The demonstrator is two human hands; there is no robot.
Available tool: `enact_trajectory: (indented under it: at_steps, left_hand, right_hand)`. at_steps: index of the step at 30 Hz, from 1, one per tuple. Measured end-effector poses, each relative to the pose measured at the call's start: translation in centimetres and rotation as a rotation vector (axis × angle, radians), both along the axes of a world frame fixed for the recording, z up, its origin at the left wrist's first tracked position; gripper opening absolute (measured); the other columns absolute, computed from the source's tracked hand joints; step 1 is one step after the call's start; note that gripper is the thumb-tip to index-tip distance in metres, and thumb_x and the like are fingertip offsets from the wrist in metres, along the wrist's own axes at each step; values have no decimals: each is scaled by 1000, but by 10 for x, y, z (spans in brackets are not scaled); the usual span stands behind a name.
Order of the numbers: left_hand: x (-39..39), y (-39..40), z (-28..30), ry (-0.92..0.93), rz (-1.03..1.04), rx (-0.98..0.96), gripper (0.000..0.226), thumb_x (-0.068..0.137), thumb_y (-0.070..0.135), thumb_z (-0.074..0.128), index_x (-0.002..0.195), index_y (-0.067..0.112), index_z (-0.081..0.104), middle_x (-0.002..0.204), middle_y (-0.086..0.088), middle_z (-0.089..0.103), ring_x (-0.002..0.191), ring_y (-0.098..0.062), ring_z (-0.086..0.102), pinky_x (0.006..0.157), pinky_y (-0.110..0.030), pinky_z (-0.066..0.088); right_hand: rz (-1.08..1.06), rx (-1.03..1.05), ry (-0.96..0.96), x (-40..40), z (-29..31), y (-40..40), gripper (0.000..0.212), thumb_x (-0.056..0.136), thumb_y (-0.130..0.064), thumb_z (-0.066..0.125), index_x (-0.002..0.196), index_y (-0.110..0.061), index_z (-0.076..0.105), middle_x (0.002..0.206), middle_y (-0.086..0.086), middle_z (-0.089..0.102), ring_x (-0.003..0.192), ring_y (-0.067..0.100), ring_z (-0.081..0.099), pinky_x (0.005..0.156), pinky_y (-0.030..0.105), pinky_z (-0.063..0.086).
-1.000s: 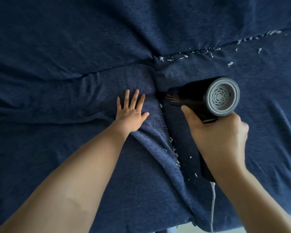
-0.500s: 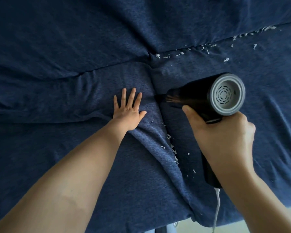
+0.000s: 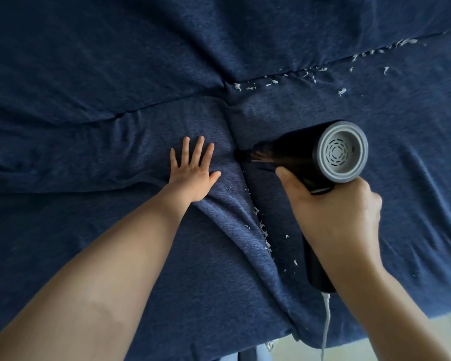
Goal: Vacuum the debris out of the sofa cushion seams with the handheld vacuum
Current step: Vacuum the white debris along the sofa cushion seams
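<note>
sofa cushions (image 3: 94,61) in dark blue fabric fill the view, seams meeting near the middle. right hand (image 3: 333,212) curled tight round the grip of the black handheld vacuum (image 3: 305,155), grey vented end cap facing the camera, brush nozzle pushed into the seam between the two seat cushions. left hand (image 3: 193,173) flat on the left seat cushion just beside that seam, fingers straight and spread. white cord (image 3: 326,319) hangs from the grip's base. white debris (image 3: 264,234) scattered along the near seam and the back seam at upper right.
</note>
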State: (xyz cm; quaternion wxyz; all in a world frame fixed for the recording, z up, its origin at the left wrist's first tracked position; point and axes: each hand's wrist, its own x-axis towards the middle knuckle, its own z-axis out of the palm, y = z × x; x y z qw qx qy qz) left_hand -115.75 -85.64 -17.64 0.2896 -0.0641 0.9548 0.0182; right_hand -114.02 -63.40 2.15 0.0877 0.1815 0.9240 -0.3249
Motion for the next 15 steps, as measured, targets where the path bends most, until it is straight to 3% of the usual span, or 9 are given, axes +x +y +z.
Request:
enact_trajectory:
  at_steps: [2,5,7,10,13,15]
  left_hand:
    - [0,0,1,-7,0,-3,73,96,63,14,151,27,-19,156,1,-33,141,-32,-32,112,-59,-14]
    - [-2,-1,2,-10,-7,-15,74,96,64,14,151,27,-19,156,1,-33,142,-32,-31,112,-59,-13]
    - [-2,-1,2,-20,-8,-19,75,95,65,14,150,27,-20,155,1,-34,141,-32,-31,112,-59,-13]
    - [-1,1,3,-32,8,-12,74,96,64,14,150,27,-21,154,2,-35,141,-31,-32,113,-59,-13]
    - [1,4,5,-47,24,-9,73,97,62,14,149,28,-23,153,3,-37,141,-30,-33,114,-59,-13]
    - [4,6,6,-53,26,-12,74,96,63,14,149,28,-24,153,3,-38,140,-30,-34,114,-59,-13]
  right_hand:
    - [6,7,2,-1,2,6,54,61,-75,66,71,-23,55,61,-14,43,71,16,47,72,27,38]
    - [-4,-19,11,-2,11,15,63,56,-80,58,65,-18,58,61,-8,55,59,-8,36,63,17,25]
    - [-25,-37,3,0,18,21,71,51,-85,52,67,-16,63,63,-6,63,59,-17,34,52,18,26]
    - [-21,-19,-27,8,21,27,71,50,-85,52,65,-16,62,60,-7,62,60,-11,41,48,6,31]
    - [-26,41,-7,16,14,31,63,55,-79,62,67,-18,51,59,-12,45,56,-2,25,64,23,33]
    - [-41,36,-11,20,11,35,64,56,-78,63,69,-16,53,60,-9,48,57,-3,25,63,23,33]
